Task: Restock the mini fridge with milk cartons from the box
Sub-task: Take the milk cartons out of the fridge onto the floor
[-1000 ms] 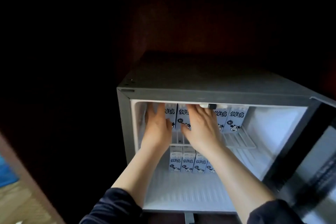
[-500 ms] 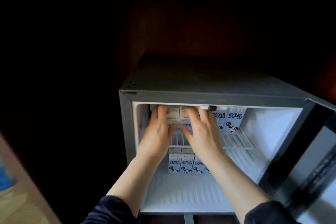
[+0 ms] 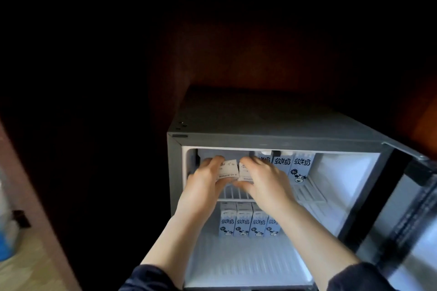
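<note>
Placement step: left grip point(image 3: 208, 179) and right grip point(image 3: 264, 182) each clasp a tilted milk carton point(image 3: 228, 169) above the upper shelf point(image 3: 307, 192) of the mini fridge point(image 3: 272, 142); the next move probably calls for standing both upright beside the shelved row point(image 3: 281, 163).

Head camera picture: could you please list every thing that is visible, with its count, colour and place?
mini fridge: one, grey outside, white inside, centre
fridge door: one, dark, open at right
wire shelf: one, white, upper fridge
upright shelf cartons: three seen, pale blue and white, on the shelf right of the hands
floor cartons: four, pale blue and white, in a row on the fridge floor
left carton: one, whitish, tilted above the shelf
right carton: one, whitish, tilted beside it
blurred object: one, blue and white, left edge, unidentifiable
left hand: grips the left carton
right hand: grips the right carton
</note>
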`<act>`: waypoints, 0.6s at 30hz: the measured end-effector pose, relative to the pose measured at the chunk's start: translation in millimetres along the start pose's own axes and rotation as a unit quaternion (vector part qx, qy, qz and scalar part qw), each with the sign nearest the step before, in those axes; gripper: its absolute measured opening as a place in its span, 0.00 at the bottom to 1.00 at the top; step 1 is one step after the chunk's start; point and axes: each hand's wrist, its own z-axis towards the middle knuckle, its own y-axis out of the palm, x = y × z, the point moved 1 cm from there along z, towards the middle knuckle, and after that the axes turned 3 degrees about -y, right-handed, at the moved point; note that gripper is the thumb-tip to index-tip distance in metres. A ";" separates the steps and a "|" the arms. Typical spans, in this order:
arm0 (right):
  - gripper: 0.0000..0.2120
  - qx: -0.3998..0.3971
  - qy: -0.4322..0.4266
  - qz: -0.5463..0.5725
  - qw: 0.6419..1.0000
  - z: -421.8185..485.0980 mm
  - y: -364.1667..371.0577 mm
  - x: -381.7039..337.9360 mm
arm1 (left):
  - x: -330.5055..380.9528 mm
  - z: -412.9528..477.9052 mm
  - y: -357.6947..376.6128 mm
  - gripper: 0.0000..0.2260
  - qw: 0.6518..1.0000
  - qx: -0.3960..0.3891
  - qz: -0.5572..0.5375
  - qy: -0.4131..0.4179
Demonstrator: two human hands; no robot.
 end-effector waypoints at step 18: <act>0.22 -0.070 -0.016 -0.042 0.997 -90.1 -180.0 -32.7 | 101.4 -77.3 -106.0 0.16 0.981 -0.133 0.107 0.094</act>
